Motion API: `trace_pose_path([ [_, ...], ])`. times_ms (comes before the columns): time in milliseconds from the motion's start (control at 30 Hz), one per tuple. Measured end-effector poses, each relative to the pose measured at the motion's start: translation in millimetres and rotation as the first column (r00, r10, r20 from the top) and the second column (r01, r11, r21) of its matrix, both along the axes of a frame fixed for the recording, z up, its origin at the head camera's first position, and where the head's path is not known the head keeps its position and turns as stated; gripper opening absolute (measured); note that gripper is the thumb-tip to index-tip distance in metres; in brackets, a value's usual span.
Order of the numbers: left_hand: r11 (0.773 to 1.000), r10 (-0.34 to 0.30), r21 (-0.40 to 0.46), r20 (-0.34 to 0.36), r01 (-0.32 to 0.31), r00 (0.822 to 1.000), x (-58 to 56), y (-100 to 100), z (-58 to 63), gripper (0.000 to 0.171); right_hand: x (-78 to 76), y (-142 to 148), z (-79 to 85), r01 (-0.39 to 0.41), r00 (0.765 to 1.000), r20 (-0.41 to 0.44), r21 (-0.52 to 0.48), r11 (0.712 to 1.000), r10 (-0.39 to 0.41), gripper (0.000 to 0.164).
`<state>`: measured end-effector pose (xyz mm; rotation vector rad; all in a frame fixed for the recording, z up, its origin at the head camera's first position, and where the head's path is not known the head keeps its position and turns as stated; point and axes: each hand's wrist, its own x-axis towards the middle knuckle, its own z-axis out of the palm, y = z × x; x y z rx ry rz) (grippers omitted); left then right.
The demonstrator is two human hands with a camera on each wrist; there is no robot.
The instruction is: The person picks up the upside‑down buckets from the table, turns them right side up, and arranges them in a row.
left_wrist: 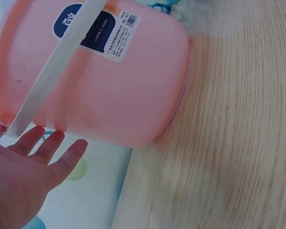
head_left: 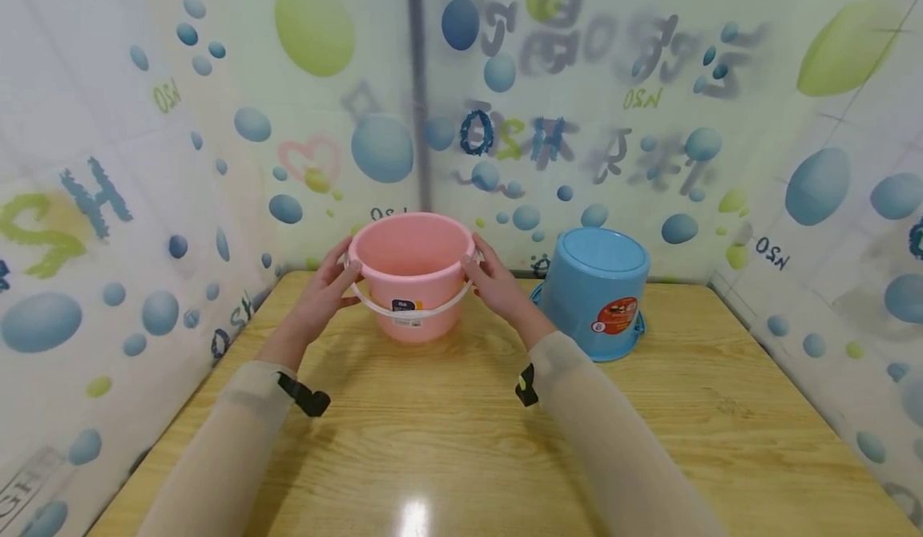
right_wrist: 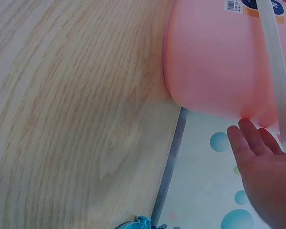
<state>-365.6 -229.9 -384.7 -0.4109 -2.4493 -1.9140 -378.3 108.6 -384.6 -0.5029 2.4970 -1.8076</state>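
Note:
A pink bucket [head_left: 418, 287] stands upright at the back left of the wooden table, mouth up. Its white handle [head_left: 411, 312] hangs down across the front, over a dark and white label [left_wrist: 105, 33]. My left hand [head_left: 326, 287] holds the bucket's left side at the rim, thumb near the handle's end. On the opposite side my right hand [head_left: 502, 280] holds the rim the same way. Both wrist views show the lower fingers spread loosely along the wall beneath the rim. The index fingers are partly hidden behind the bucket.
To the right, close by my right forearm, a blue bucket [head_left: 594, 300] stands upside down with a red sticker [head_left: 615, 315]. The wooden table [head_left: 433, 425] ends just behind both buckets. A patterned curtain [head_left: 606, 80] surrounds the back and sides.

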Motion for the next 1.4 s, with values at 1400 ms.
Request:
trace_pose_path([
  [1400,0.974,0.218,-0.023,-0.194,-0.227,0.956,11.6,11.4,15.4,0.085,23.3,6.0,25.1,0.075,0.989,-0.132,0.037,0.996,-0.07,0.065],
])
